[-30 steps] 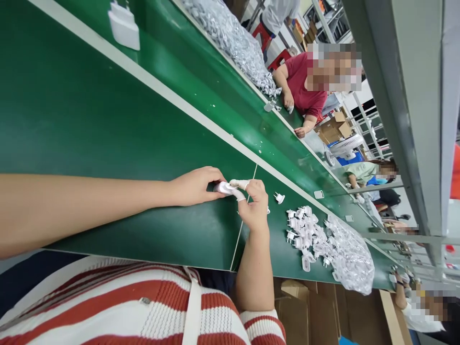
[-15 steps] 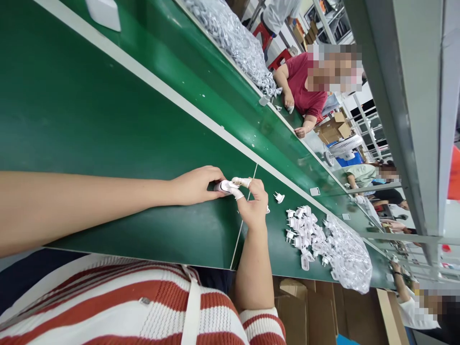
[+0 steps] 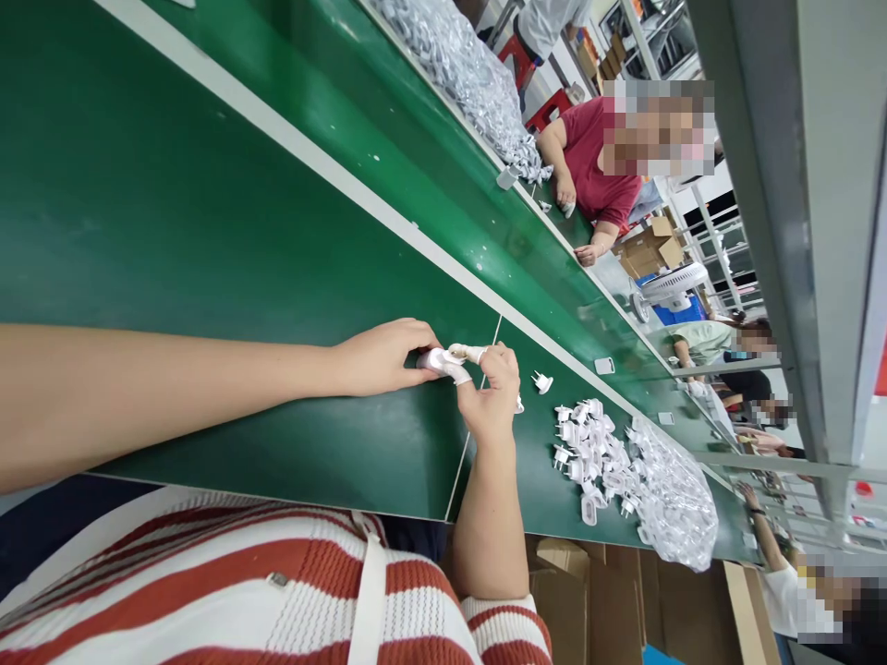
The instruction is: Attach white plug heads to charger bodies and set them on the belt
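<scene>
My left hand [image 3: 384, 358] is closed around one end of a small white plastic charger body [image 3: 432, 358]. My right hand [image 3: 491, 392] wears white finger cots on thumb and forefinger and pinches the other end. The fingers hide part of the charger body, including what lies right between the fingertips. A single white two-pin plug piece [image 3: 541, 382] lies on the green bench beyond my right hand. Another white piece [image 3: 519, 405] shows partly behind that hand.
A heap of white plug pieces [image 3: 589, 453] lies right, by a clear plastic bag [image 3: 675, 494]. White chargers [image 3: 605, 366] sit on the green conveyor [image 3: 416, 185] alongside. Cardboard boxes [image 3: 616, 600] stand below the bench edge. A co-worker in red [image 3: 596, 166] sits across.
The dark gap on the charger body between my hands no longer shows. White chargers on the conveyor have shifted slightly. Both hands stay almost in place.
</scene>
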Demonstrator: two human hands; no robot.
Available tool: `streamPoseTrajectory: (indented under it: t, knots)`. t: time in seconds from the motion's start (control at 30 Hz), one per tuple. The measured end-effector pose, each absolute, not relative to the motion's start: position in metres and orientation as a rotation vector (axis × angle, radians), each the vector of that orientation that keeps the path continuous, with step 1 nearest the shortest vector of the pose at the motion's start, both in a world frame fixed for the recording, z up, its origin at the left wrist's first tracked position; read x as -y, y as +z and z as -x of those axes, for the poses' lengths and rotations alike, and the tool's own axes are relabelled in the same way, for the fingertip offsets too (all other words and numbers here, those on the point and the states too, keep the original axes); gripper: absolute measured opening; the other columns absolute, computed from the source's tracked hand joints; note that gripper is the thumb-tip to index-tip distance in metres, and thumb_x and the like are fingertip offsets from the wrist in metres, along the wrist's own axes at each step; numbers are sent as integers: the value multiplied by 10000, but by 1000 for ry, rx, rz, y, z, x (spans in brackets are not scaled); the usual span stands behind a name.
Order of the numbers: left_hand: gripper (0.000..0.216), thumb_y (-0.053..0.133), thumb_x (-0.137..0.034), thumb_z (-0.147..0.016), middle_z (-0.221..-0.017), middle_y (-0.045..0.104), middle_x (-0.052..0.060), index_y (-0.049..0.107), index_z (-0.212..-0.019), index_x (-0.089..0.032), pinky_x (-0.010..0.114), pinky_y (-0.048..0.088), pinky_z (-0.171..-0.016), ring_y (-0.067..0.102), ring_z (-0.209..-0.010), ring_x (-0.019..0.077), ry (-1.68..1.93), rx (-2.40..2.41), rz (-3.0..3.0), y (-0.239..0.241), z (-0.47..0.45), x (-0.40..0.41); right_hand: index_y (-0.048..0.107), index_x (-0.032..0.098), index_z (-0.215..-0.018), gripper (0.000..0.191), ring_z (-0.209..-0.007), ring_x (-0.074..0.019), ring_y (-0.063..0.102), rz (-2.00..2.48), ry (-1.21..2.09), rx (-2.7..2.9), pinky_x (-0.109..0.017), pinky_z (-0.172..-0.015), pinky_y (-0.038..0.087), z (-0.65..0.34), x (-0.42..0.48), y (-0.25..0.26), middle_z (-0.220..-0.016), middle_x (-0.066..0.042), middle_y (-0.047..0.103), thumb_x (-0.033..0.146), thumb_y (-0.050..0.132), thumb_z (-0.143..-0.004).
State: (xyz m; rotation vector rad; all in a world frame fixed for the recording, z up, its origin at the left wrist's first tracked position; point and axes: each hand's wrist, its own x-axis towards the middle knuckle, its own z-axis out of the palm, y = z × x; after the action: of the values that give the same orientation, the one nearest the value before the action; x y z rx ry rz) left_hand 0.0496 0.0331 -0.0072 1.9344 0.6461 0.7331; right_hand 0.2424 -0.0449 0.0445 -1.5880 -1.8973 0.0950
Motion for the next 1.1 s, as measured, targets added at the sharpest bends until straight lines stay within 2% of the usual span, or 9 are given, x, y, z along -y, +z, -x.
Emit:
streamPoseTrajectory:
  t: [0.17, 0.37, 0.5, 0.63, 0.7, 0.73, 0.83, 0.97, 1.1]
  knots:
    - [337, 615, -534, -896, -1034, 716, 86, 689, -940, -207, 410, 509, -917, 632, -1039, 280, 741, -654, -1947, -10, -49, -33, 771, 319, -1005, 126, -977, -246, 655, 1698, 74, 1902, -591, -1262, 304, -239, 47, 45, -905, -6, 766, 288, 708, -901]
    - [340, 601, -530, -923, -1022, 707, 90, 691, -958, -204, 417, 507, -924, 636, -1032, 285, 742, -665, -1958, -10, -50, -32, 722, 289, -932, 89, -929, -248, 675, 1771, 13, 1890, -573, -1214, 360, -235, 48, 48, -900, -12, 761, 244, 716, -855]
    - [324, 613, -517, -917, -1021, 701, 89, 687, -954, -203, 414, 500, -930, 636, -1026, 281, 754, -653, -1962, -12, -50, -34, 713, 281, -932, 125, -945, -241, 698, 1797, 71, 1870, -586, -1243, 310, -234, 46, 45, -922, -1, 782, 213, 719, -828]
    - [300, 650, -488, -902, -1041, 693, 101, 693, -984, -202, 447, 478, -967, 617, -1047, 300, 766, -651, -1944, -12, -54, -34, 722, 274, -966, 97, -972, -228, 722, 1708, 235, 1800, -606, -1270, 278, -236, 42, 40, -976, -9, 794, 273, 705, -870]
    - [282, 687, -458, -876, -1093, 693, 126, 691, -991, -200, 499, 443, -1029, 602, -1085, 324, 789, -628, -1884, -9, -58, -32, 734, 265, -956, 107, -955, -238, 724, 1611, 286, 1759, -630, -1240, 334, -240, 39, 39, -954, -20, 788, 313, 716, -862]
    - [275, 709, -438, -862, -1135, 689, 148, 692, -989, -194, 529, 414, -1066, 589, -1118, 342, 803, -608, -1804, -8, -59, -32, 737, 257, -932, 109, -931, -246, 725, 1562, 312, 1727, -624, -1187, 411, -242, 38, 38, -933, -28, 785, 330, 724, -852]
    - [310, 717, -471, -879, -1170, 705, 154, 680, -1036, -207, 520, 443, -1051, 607, -1131, 343, 791, -617, -1845, -6, -61, -34, 761, 244, -975, 162, -939, -254, 746, 1470, 472, 1664, -500, -984, 593, -247, 30, 32, -974, -63, 795, 349, 758, -851]
    - [341, 648, -547, -953, -1070, 717, 109, 632, -1082, -232, 462, 493, -962, 651, -1011, 290, 771, -608, -1790, -6, -60, -35, 784, 256, -1115, 301, -1037, -273, 775, 1326, 666, 1498, -484, -993, 629, -249, 25, 25, -1094, -88, 798, 379, 794, -840]
    - [467, 581, -668, -964, -931, 674, 50, 546, -1131, -234, 368, 525, -772, 668, -813, 212, 739, -494, -1596, -7, -63, -30, 816, 284, -1097, 297, -1081, -286, 769, 1230, 727, 1395, -471, -1000, 640, -248, 28, 23, -1129, -92, 772, 397, 833, -823]
